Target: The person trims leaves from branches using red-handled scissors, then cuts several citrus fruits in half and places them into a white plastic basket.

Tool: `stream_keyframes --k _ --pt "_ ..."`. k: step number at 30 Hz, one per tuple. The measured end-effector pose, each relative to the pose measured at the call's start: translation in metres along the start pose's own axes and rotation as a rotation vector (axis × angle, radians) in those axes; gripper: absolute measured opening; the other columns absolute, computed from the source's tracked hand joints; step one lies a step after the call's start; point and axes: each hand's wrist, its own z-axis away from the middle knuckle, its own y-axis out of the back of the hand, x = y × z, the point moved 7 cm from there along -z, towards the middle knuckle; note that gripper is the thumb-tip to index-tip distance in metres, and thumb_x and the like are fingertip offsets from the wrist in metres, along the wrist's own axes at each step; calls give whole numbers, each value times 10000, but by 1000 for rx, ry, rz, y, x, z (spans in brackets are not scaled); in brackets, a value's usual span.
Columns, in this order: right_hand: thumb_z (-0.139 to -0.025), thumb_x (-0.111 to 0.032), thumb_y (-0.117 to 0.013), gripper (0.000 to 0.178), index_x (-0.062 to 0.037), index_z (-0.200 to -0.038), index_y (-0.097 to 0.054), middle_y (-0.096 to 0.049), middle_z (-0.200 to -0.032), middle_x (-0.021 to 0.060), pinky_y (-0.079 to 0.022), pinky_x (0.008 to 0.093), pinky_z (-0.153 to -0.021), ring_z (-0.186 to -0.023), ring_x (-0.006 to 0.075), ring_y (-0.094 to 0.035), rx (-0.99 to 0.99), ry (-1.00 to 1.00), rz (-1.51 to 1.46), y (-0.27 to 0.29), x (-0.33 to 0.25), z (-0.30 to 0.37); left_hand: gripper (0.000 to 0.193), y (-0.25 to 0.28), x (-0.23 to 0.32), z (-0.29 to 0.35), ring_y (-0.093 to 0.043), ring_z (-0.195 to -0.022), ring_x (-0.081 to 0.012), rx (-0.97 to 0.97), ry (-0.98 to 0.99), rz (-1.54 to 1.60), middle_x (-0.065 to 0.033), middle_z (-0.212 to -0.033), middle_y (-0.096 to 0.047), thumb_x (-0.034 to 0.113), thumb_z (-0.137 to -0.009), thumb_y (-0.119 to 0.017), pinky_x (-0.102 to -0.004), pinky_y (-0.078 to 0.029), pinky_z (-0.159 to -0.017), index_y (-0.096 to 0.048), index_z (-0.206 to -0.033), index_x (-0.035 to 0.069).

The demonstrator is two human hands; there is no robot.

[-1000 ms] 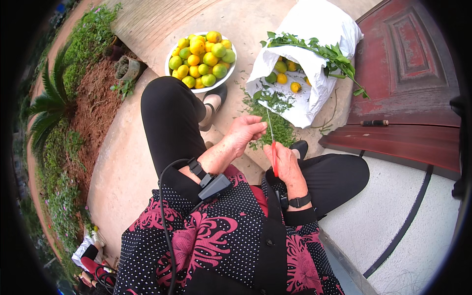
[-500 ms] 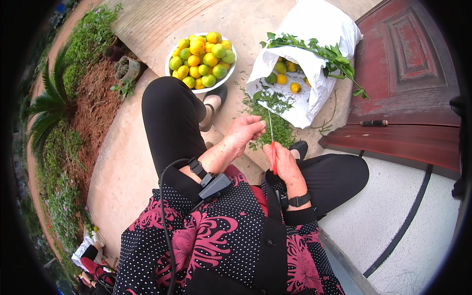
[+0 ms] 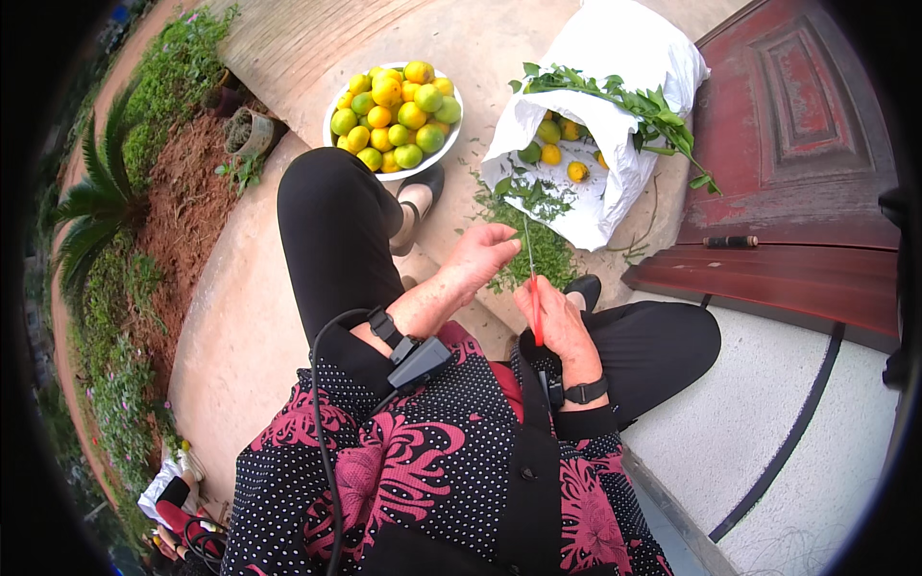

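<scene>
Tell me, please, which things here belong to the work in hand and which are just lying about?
In use: right hand, red-handled scissors, left hand, white plastic bag of fruit, white bowl of yellow-green citrus, leafy cut branch.
Lying about: plant pot, dark stick on the red door.

Hidden under the hands

The curled left hand point(image 3: 485, 257) hides whatever it grips; the right hand point(image 3: 555, 322) covers the red-handled scissors' point(image 3: 534, 293) grips.

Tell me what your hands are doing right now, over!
Right hand gripping red-handled scissors, blades up. Left hand closed beside the blades; whether it holds anything is unclear. Leaf clippings on the ground beyond.
</scene>
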Motion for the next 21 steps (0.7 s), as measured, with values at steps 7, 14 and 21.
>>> stream_keyframes --k 7,14,21 --pt "-953 -457 -570 442 -17 -918 -595 -661 -849 243 -483 509 -721 -863 455 -637 18 2 -5 5 -4 1 157 -1 2 5 -500 -708 -55 14 23 2 50 -809 -597 164 -922 -666 -221 -420 -657 -667 -1030 51" --pt "-960 -444 -573 431 -16 -913 -591 -649 -834 250 -475 502 -706 -847 455 -633 -34 -92 -138 0 7 0 143 0 1 3 -503 -699 -53 26 22 29 50 -798 -606 164 -915 -677 -222 -421 -654 -673 -1010 57" --pt "-954 -456 -578 410 -48 -965 -546 -653 -921 221 -476 487 -746 -919 438 -624 -10 -12 -50 10 2 4 150 2 6 5 -508 -700 -53 19 8 62 52 -791 -607 171 -910 -690 -222 -422 -651 -674 -1006 56"
